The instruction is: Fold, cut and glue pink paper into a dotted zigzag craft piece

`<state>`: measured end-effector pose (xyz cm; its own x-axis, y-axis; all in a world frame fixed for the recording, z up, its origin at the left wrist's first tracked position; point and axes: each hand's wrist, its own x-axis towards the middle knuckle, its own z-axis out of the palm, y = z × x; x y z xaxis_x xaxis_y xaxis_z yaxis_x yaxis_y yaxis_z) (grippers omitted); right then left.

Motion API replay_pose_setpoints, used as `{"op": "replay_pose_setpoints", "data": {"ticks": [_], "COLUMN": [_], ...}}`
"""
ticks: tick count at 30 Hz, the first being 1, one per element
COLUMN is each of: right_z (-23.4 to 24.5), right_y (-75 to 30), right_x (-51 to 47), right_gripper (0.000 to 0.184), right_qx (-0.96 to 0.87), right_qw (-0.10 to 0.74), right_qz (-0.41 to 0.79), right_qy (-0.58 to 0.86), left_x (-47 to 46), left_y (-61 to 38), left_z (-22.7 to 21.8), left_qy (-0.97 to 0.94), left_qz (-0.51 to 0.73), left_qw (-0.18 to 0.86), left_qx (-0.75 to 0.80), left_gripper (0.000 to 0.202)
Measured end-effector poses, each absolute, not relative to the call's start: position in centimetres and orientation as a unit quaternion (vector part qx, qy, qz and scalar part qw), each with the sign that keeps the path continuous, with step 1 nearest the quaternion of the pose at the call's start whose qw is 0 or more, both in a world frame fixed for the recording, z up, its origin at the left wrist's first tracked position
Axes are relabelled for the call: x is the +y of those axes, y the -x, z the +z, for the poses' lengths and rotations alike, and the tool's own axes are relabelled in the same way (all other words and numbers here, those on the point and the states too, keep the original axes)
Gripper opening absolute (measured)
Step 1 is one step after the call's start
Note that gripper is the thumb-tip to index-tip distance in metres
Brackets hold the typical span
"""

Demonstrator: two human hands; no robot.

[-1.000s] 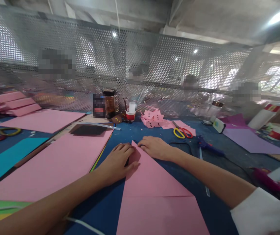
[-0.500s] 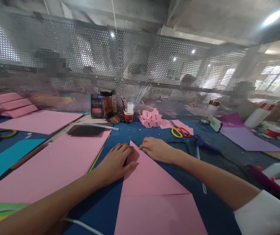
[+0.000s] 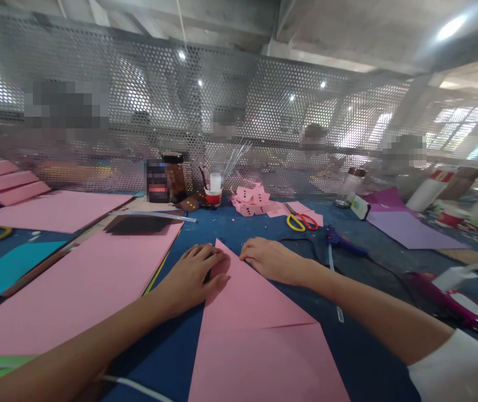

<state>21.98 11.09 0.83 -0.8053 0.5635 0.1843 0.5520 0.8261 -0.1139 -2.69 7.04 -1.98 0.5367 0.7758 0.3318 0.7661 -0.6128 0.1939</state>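
A pink paper sheet point(image 3: 255, 329) lies on the blue table point(image 3: 239, 229) in front of me, folded into a point at its far end. My left hand point(image 3: 192, 276) rests flat on the left edge of that point, fingers stretched out on the fold. My right hand point(image 3: 270, 258) lies palm down on the right edge, fingers curled lightly against the paper near the tip. Neither hand lifts the sheet.
A large pink sheet point(image 3: 83, 285) and a teal sheet point(image 3: 4, 273) lie at left. Scissors point(image 3: 299, 220), a blue glue gun point(image 3: 341, 241), small pink cut pieces point(image 3: 251, 201), a jar point(image 3: 175, 177) and a cup point(image 3: 212, 195) stand farther back. A purple sheet point(image 3: 410, 229) lies right. A perforated metal screen point(image 3: 239, 123) closes the far edge.
My view has swung slightly right and down. Both hands stay pressed on the folded tip, with the right fingers shifted a little along the edge.
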Motion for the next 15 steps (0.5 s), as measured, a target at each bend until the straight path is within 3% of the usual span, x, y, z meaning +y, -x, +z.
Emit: {"op": "replay_pose_setpoints", "data": {"ticks": [15], "right_z": [1.0], "right_y": [-23.6], "right_x": [9.2], "right_gripper": [0.026], "right_qx": [-0.949], "right_qw": [0.11], "right_qz": [-0.001], "right_qy": [0.294], "left_x": [7.0], "left_y": [2.7], "left_z": [-1.9], "left_qy": [-0.877], "left_qz": [0.19], "left_qw": [0.01], "left_qx": [0.441], "left_gripper": [0.037]}}
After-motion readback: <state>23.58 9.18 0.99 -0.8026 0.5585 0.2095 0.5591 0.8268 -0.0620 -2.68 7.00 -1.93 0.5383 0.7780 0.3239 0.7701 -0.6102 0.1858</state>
